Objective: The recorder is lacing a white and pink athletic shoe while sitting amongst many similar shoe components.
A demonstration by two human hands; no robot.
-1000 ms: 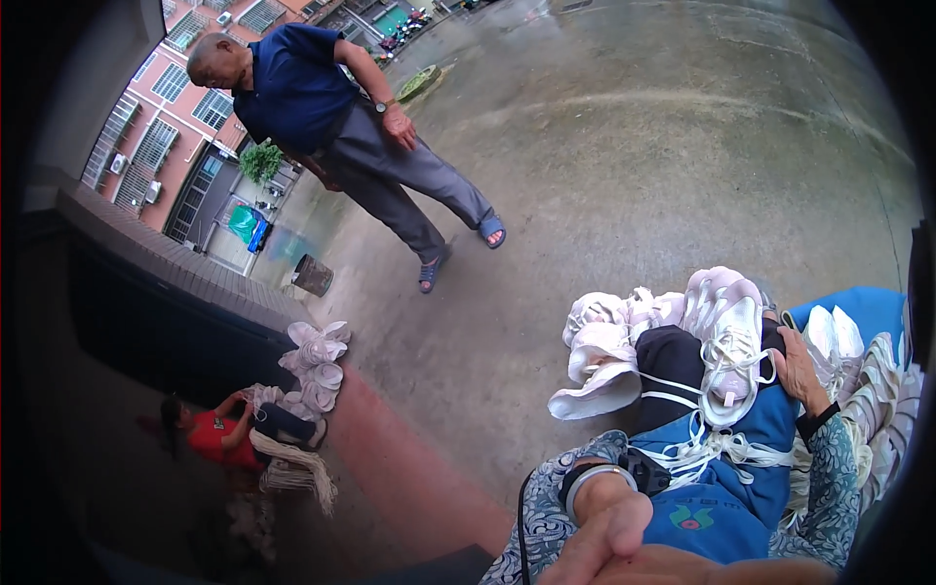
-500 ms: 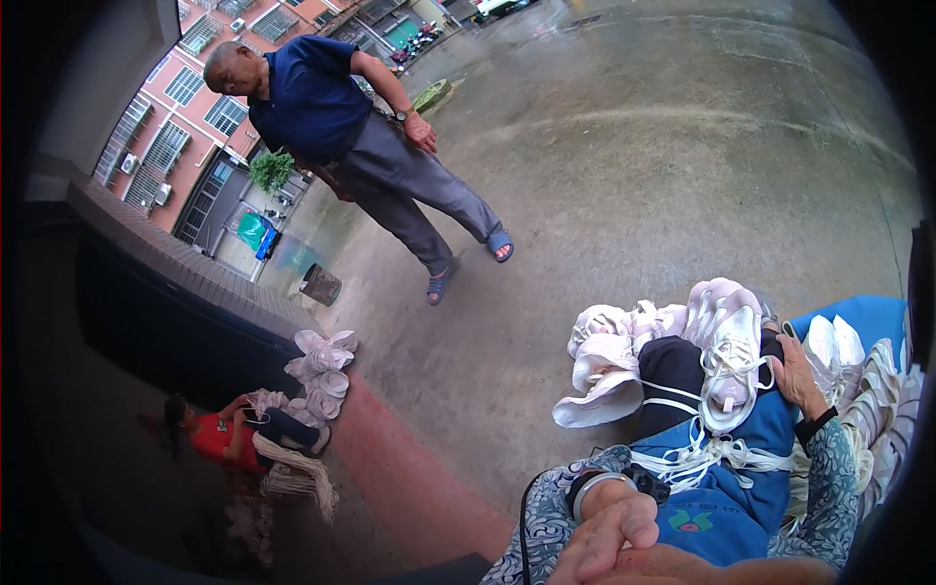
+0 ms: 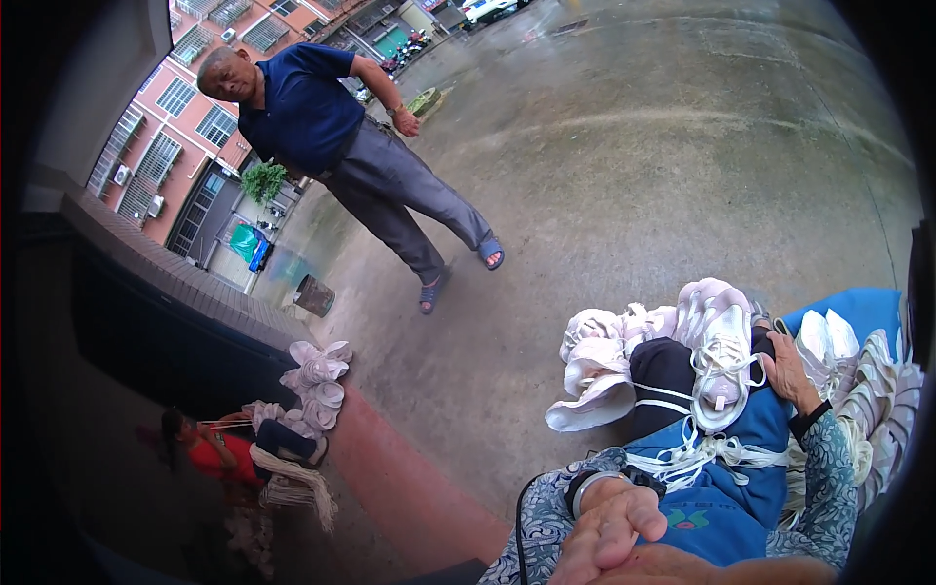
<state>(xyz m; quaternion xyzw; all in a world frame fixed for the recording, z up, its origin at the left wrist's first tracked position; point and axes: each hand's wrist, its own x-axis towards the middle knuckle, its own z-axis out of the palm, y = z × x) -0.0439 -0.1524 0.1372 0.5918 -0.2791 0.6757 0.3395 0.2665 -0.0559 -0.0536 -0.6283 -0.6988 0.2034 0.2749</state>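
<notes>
My right hand (image 3: 792, 375) lies on my dark trouser leg beside a pale pink-and-white shoe upper (image 3: 722, 375), its fingers stretched out and gripping nothing. The upper sits on my lap, with a row of similar uppers stacked behind it. White laces (image 3: 707, 456) are bunched across my blue apron (image 3: 726, 526) just below it. Close to the camera, my left hand (image 3: 614, 531) is raised at the lower edge, palm partly showing and nothing visible in it. Its fingers look loosely apart, though part of the hand is cut off. A bracelet (image 3: 588, 487) circles that wrist.
More uppers (image 3: 595, 385) lie left of my knees, and stacked ones (image 3: 877, 409) stand at right by blue cloth. A person in a navy shirt (image 3: 307, 107) stands on the wet concrete (image 3: 624, 175). Another in red (image 3: 226, 456) sits left among uppers and laces. A bucket (image 3: 314, 295) stands beyond.
The standing person's head has turned more toward me. The seated person's hands have drawn up and back, pulling laces taut. My hands stay put; the view has shifted slightly.
</notes>
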